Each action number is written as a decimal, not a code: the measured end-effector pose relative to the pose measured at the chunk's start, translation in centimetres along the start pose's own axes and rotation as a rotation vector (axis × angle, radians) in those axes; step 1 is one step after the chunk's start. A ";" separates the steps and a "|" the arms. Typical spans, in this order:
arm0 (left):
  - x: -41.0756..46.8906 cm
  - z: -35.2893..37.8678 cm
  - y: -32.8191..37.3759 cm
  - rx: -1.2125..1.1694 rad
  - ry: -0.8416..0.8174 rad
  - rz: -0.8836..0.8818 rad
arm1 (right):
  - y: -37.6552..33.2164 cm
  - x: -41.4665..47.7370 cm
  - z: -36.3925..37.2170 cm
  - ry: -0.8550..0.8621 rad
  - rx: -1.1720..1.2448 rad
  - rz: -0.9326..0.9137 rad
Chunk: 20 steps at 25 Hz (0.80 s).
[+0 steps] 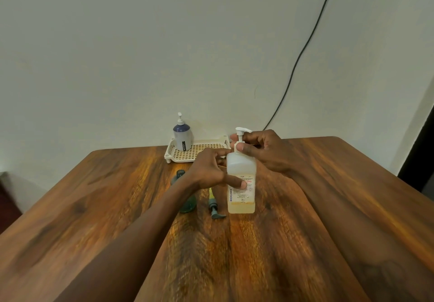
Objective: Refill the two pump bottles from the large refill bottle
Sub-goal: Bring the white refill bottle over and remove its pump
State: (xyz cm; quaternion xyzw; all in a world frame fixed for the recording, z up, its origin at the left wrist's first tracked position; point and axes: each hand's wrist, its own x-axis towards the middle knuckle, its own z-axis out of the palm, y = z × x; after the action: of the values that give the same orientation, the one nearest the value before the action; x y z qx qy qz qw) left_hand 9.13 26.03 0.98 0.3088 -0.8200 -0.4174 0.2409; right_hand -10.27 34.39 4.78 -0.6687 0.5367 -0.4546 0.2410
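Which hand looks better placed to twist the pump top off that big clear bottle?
The right hand: its fingers pinch the collar under the pump top, while the left hand grips the big clear bottle lower, steadying it.

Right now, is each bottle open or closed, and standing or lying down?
Large bottle: upright, pump on, liquid low.
Green bottle: upright, pump off, open.
Loose pump: lying on the table.
Blue bottle: upright in tray, pump on.
Left hand: grips large bottle's body.
Right hand: pinches its pump neck.
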 end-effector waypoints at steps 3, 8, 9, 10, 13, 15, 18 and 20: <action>0.1 0.6 0.0 0.040 0.109 -0.004 | -0.5 0.0 0.9 0.089 -0.157 0.004; 0.4 0.8 0.6 0.082 0.153 0.016 | -1.3 -0.1 2.1 0.476 -0.432 -0.029; 0.4 0.7 0.6 0.095 0.149 0.014 | -1.3 -0.1 2.1 0.450 -0.411 -0.026; 0.4 0.7 0.4 0.100 0.145 0.008 | -1.2 -0.2 2.1 0.403 -0.397 -0.028; 0.2 0.4 0.0 0.109 0.127 -0.007 | -1.1 -0.3 1.9 0.200 -0.190 0.013; 0.1 0.4 0.0 0.126 0.121 -0.007 | -1.1 -0.2 1.6 0.085 -0.074 0.050; -0.1 0.4 0.0 0.130 0.126 -0.010 | -1.0 0.0 1.3 0.008 -0.096 0.048; -0.1 0.5 0.0 0.136 0.138 0.001 | -1.2 -0.3 1.6 0.097 -0.235 0.034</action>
State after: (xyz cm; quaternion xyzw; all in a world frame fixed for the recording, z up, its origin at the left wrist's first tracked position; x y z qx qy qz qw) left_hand 8.86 26.37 0.65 0.3520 -0.8282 -0.3382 0.2754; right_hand -8.30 34.76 4.93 -0.6604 0.6085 -0.4164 0.1422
